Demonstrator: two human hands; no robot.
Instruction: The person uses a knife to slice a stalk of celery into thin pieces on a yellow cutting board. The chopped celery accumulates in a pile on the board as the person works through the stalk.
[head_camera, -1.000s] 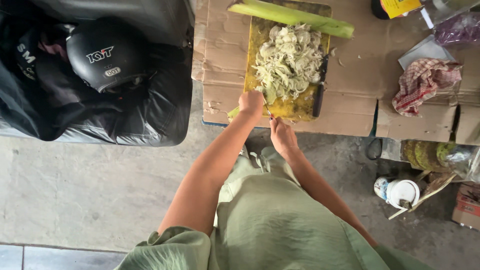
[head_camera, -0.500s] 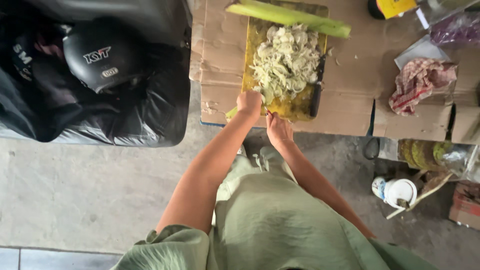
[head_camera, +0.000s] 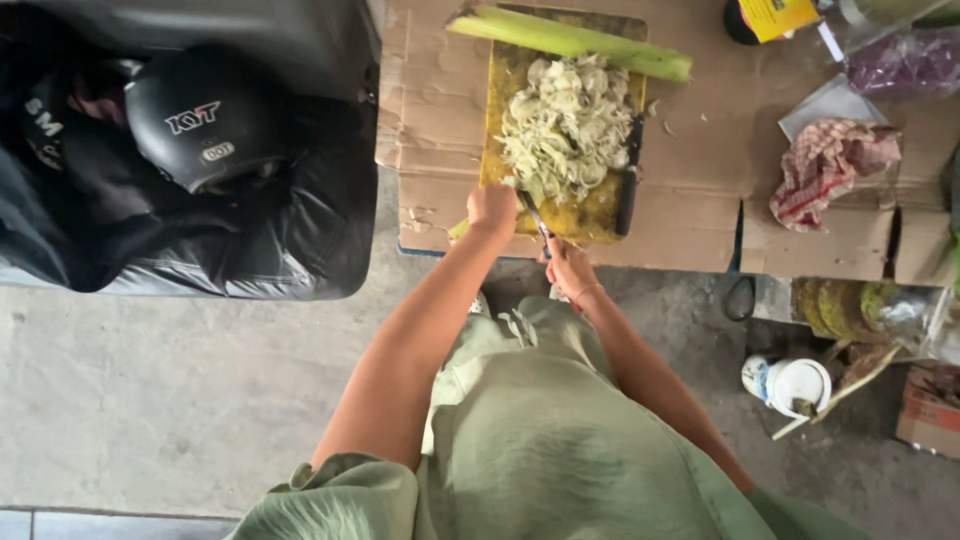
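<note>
Head view: left hand (head_camera: 492, 208) fisted on stalk (head_camera: 460, 228), right hand (head_camera: 568, 268) gripping knife (head_camera: 534, 216); shreds (head_camera: 565, 125), helmet (head_camera: 205, 125) nearby.

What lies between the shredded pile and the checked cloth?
In the head view, a dark knife on the yellow board, then bare cardboard, separate the shredded pile from the checked cloth.

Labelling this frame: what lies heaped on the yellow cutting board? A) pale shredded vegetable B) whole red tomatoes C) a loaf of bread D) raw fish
A: a heap of pale shredded vegetable covers the yellow cutting board, with a long green stalk across its far end and a dark-handled knife along its right edge.
</note>
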